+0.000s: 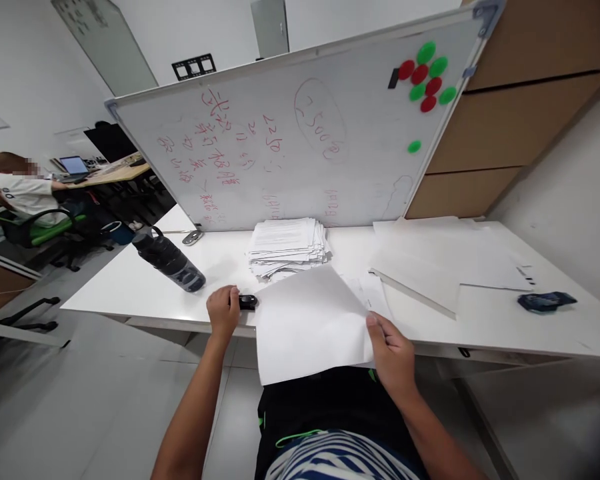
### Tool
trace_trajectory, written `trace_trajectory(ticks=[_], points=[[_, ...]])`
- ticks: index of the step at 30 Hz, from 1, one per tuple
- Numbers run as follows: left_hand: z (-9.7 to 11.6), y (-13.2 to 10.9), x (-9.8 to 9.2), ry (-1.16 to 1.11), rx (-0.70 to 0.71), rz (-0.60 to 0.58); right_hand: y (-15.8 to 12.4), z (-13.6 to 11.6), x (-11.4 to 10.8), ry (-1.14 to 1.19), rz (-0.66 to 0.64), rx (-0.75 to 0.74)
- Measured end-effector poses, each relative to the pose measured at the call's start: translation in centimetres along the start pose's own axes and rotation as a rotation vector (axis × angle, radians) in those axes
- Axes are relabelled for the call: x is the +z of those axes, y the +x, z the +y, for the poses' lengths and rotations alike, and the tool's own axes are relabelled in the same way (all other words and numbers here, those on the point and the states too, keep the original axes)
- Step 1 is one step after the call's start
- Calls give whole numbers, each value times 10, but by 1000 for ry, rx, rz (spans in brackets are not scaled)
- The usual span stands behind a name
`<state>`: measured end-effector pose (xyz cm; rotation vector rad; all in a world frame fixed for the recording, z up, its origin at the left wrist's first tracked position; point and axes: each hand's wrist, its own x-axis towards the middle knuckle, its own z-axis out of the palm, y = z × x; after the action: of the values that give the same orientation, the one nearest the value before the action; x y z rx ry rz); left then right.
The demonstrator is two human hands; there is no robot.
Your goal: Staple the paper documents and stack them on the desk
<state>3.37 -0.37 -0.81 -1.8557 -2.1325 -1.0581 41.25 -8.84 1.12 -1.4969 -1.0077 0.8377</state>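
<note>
My left hand is closed around a small black stapler at the table's front edge. The stapler's nose points right, close to the upper left corner of a sheet of white paper; whether the two touch I cannot tell. Pinched at its right edge by my right hand, that paper tilts over the front edge of the table. Whether it is one sheet or more does not show. Just behind it lies a thick stack of printed papers, its edges uneven.
A dark water bottle stands left on the white table. Loose large sheets and a dark blue packet lie right. A whiteboard with magnets rises behind, beside cardboard boxes. A person sits far left.
</note>
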Motion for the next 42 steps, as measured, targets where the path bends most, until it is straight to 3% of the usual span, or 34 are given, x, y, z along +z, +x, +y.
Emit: trace_trajectory(ticks=[2,7,17,23,29,34,39,42], points=[[-11,-6,8,10,-23,-67,10,-5,-12,12,81,0],[-21,-9,19,49,-72,-26,26,-5,-33,94,275,-13],[-22,-10,20,81,-73,-13,29,12,-27,256,133,127],[-22,-8,19,75,-89,-13,32,20,-36,-111,70,43],[-22,-6,20,99,-83,-7,27,28,-34,-807,195,-284],[-21,-5,19,99,-60,-7,78,30,-56,-1057,242,-382],[-22,-4,19,108,-61,4,132,41,-85,-1246,-20,-283],[-21,-4,19,108,-55,7,146,38,-95,-1274,-28,-257]])
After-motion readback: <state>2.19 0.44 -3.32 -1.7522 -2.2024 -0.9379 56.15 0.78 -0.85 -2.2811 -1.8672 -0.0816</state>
